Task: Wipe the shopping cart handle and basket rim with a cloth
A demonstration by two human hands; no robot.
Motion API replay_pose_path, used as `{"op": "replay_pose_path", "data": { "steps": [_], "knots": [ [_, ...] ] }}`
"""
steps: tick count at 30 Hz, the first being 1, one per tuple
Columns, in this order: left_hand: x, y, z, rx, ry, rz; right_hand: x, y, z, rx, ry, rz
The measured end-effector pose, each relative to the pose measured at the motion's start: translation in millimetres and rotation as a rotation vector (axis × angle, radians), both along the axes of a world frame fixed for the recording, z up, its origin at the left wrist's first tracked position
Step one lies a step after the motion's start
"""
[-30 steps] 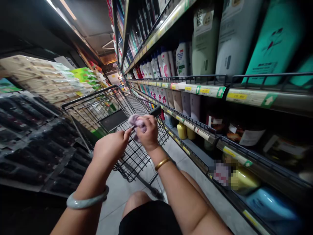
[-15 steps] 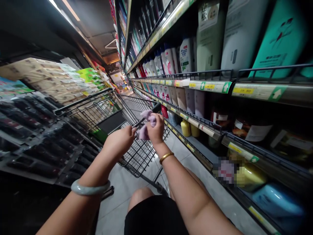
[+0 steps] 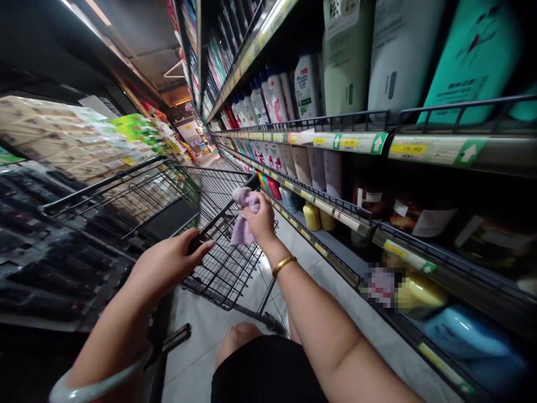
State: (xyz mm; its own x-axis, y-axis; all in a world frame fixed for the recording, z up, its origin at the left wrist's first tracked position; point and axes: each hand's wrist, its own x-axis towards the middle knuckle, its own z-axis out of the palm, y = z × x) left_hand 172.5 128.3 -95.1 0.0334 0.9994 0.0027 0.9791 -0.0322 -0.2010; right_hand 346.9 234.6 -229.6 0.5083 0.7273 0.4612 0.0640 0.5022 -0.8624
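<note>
A black wire shopping cart [image 3: 222, 268] stands tilted in view before me, its dark handle [image 3: 213, 221] running up to the right. My right hand [image 3: 262, 218] is closed on a crumpled lilac cloth [image 3: 242, 226], which lies against the handle near its right end. Part of the cloth hangs below the bar. Farther left, my left hand [image 3: 168, 263] is curled about the handle, the bar passing between thumb and forefinger; its other fingers are mostly hidden.
Shelves of shampoo bottles [image 3: 304, 87] run along the right, edged by wire rails and price strips [image 3: 348, 143]. Stacked tissue packs [image 3: 54, 134] and dark packaged goods [image 3: 54, 246] line the left. Grey tiled floor [image 3: 197, 330] shows beneath the cart.
My left hand has slid left and down along the handle, away from the right hand, its thumb and forefinger now farther apart. The right hand still holds the cloth, more of which shows.
</note>
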Motion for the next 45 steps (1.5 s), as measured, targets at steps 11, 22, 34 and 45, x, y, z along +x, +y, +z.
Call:
{"op": "replay_pose_path", "data": {
  "steps": [11, 22, 34, 45],
  "knots": [
    [29, -6, -6.5, 0.167, 0.157, 0.027, -17, -14, 17.1, 0.125, 0.040, 0.109],
    [37, -20, -10.4, 0.265, 0.134, 0.062, -41, -31, 11.7, 0.038, 0.037, -0.010],
    [36, -21, -9.6, 0.268, 0.131, 0.079, -27, -28, 10.0, -0.022, -0.002, 0.006],
    [32, -26, -18.8, 0.331, 0.152, 0.105, -19, -28, 15.8, -0.045, -0.136, -0.056]
  ]
}}
